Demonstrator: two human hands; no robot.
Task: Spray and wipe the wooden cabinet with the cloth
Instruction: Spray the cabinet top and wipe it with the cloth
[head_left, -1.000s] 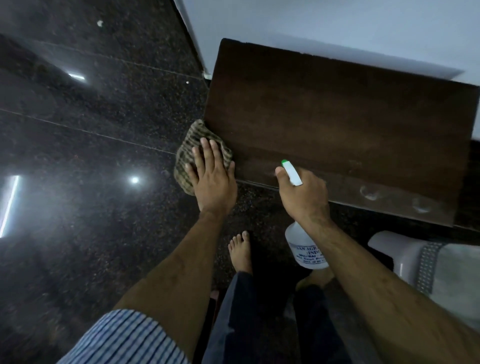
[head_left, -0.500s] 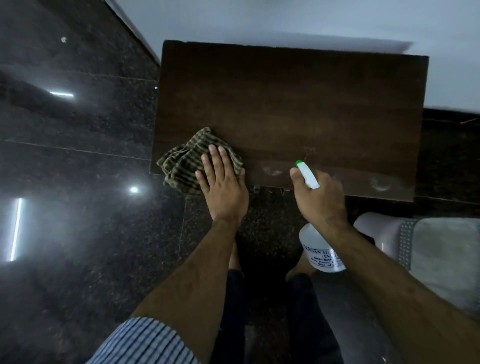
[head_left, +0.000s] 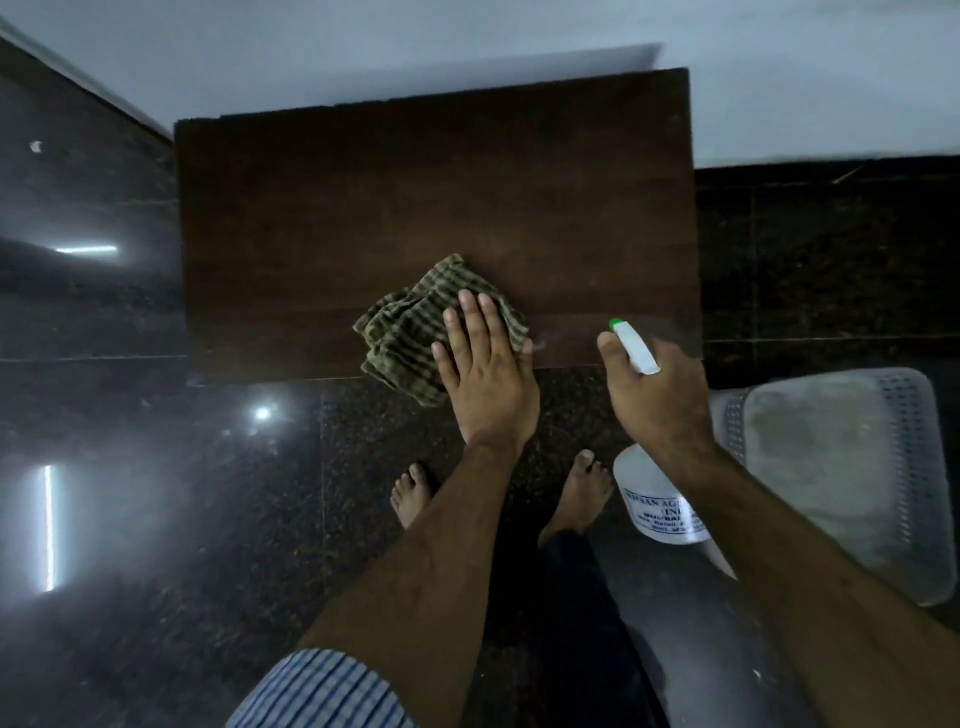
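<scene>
Dark brown wood fills the middle of your view: the top of the wooden cabinet (head_left: 436, 208), set against the pale wall (head_left: 467, 36) at its far edge, with polished black floor (head_left: 156, 519) on every other side. You are in the wiping step, as I judge it. Your left hand (head_left: 483, 374) lies flat, fingers spread and pressing down, on the bunched green checked cloth (head_left: 410, 338), which sits on the near edge of the top, a little right of centre, with one fold hanging over the lip. That grip is wide and open-palmed, bearing on the cloth rather than clutching it.

Your right hand (head_left: 660, 400) has its grip closed around the neck of the white spray bottle (head_left: 660, 499), held off the near right corner. The green-tipped nozzle (head_left: 631, 345) points toward the far side, over the wood.

The next move calls for drawing the cloth along the near strip toward the right corner, where a faint pale smear shows just right of your fingers. Keep your palm flat so the bundle does not slide off the lip. The far half looks dry and may need another spray.

The light is dim, so I cannot tell wet wood from dry with confidence. Your wrist hides the bottle's trigger and part of its label. The cabinet's front and doors are out of sight beneath the top. A pale perforated plastic seat (head_left: 831, 467) is cut off at the right edge.
</scene>
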